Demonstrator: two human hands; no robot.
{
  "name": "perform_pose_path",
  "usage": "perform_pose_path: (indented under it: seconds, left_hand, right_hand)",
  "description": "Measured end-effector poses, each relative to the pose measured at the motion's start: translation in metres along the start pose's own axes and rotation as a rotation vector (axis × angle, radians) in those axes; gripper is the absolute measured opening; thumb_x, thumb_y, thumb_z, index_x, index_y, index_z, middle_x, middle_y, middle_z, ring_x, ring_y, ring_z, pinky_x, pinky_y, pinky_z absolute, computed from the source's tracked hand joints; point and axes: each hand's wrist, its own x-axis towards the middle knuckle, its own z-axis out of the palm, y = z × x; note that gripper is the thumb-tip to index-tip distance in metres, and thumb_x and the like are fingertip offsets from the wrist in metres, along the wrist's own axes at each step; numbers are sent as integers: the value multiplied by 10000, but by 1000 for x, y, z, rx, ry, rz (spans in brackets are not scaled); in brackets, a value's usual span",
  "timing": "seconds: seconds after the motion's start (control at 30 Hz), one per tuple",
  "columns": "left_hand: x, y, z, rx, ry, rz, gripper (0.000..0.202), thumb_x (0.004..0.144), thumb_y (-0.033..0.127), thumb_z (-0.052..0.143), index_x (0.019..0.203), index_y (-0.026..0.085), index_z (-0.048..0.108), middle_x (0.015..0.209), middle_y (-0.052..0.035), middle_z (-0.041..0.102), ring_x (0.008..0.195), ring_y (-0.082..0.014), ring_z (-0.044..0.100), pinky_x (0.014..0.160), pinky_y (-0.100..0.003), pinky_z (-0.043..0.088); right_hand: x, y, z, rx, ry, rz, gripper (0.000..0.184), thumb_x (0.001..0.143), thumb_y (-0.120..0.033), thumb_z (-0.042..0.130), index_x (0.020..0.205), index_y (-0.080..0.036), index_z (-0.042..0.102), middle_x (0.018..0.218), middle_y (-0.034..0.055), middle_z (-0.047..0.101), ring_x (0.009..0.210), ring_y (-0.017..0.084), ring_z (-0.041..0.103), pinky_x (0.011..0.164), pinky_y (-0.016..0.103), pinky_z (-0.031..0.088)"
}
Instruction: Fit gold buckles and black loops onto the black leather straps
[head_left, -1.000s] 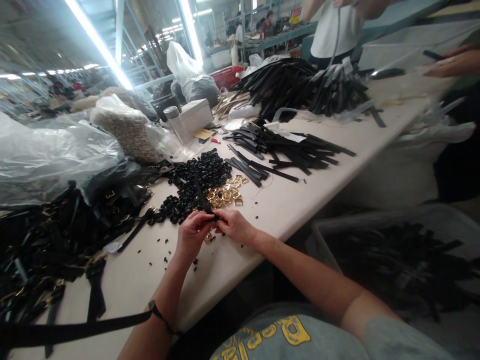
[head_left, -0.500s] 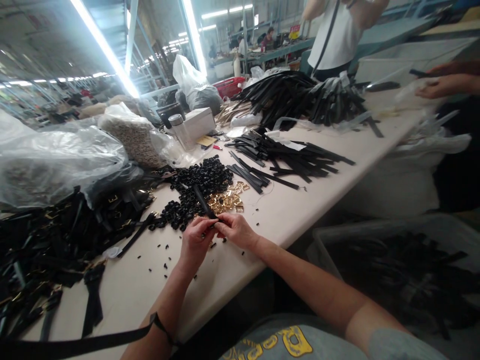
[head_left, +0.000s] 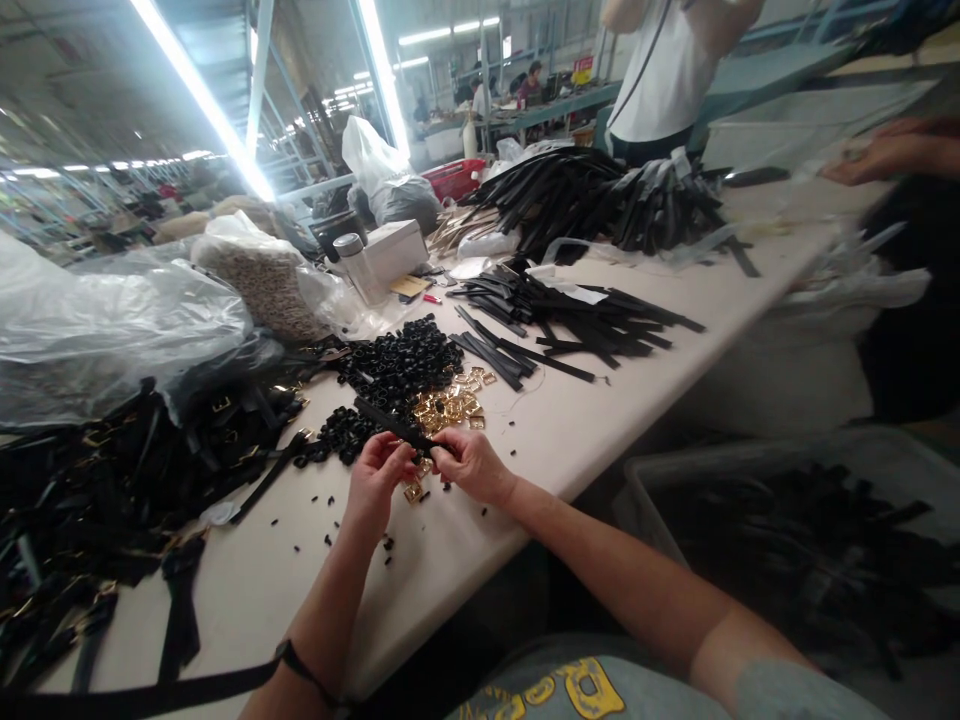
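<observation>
A short black strap (head_left: 394, 424) slants between my two hands, low over the table's near edge. My right hand (head_left: 474, 465) is closed round its near end, thumb on top. The fingers of my left hand (head_left: 384, 472) pinch at the strap's underside, farther along; whether they also hold something small is too fine to see. Just beyond the hands lie gold buckles (head_left: 450, 408) in a loose pile, with a few more gold buckles (head_left: 413, 490) below the strap. A heap of small black loops (head_left: 397, 362) spreads behind and left of them.
Finished-looking black straps with buckles (head_left: 217, 450) pile up at left, under clear plastic bags (head_left: 112, 310). Loose black strips (head_left: 570, 315) lie at the table's middle. A bin (head_left: 780, 540) stands below the edge at right. Another person's hand (head_left: 877, 155) reaches in at far right.
The strap has swung from steep to flatter, its far end going left. My left hand has slid left, away from the right hand, uncovering gold buckles beneath.
</observation>
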Motion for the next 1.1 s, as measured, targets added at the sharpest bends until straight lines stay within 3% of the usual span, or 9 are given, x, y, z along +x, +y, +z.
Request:
perform_pose_path:
  seconds: [0.1,0.27,0.5,0.63,0.73,0.83,0.93,1.1]
  left_hand:
    - [1,2,0,-32,-62,-47,433,639,353,826,1011,179,687,793,-9,706,608,-90,613,595,-202,500]
    - [-4,7,5,83,-163,-4,345,578,284,855,871,156,725,824,-47,738,741,-171,658,706,-286,532]
    - [-5,2,4,230,-73,105,241,652,287,788,821,154,678,677,2,673,584,-121,602,571,-225,481]
    - [-2,1,2,49,-46,-60,275,623,283,794,802,147,636,591,30,619,475,-82,525,489,-198,442]
    - [0,2,3,-127,-52,-204,299,572,251,810,770,137,617,586,34,599,452,-55,479,450,-173,404]
    - [-2,4,4,-182,-55,-258,347,561,238,817,838,135,636,619,25,617,458,-51,478,441,-166,390]
    - [-4,4,5,-127,-76,-232,374,588,275,817,894,131,657,601,27,615,434,-49,461,428,-170,379]
    - [-5,1,4,21,-63,-123,310,599,312,823,785,125,659,560,20,607,440,-68,488,433,-185,396]
  right_hand:
    - [-1,-1,-1,-29,-36,-23,116,819,-179,526,766,-148,625,566,-35,581,458,63,529,448,151,408]
    - [-3,-1,-2,68,-154,68,129,830,-191,504,848,-146,623,592,-33,578,459,71,538,441,158,415]
    - [-3,1,1,-74,-28,-83,102,776,-167,562,874,-168,591,687,-34,585,551,74,502,510,171,403]
    - [-4,3,2,-147,11,-167,274,746,-205,644,1008,-192,564,772,-33,589,585,83,522,567,193,440]
    - [-4,6,2,-193,16,-236,217,761,-201,642,968,-200,575,795,-30,593,601,85,534,595,203,446]
    - [-4,8,3,-184,16,-243,162,773,-216,646,922,-197,586,787,-25,600,617,91,538,593,201,442]
    - [-5,7,3,-169,22,-208,164,756,-217,651,904,-192,585,750,-35,590,592,86,523,556,190,421]
    - [-6,1,2,-219,53,-184,98,741,-209,629,790,-192,546,654,-60,534,541,72,470,524,182,382]
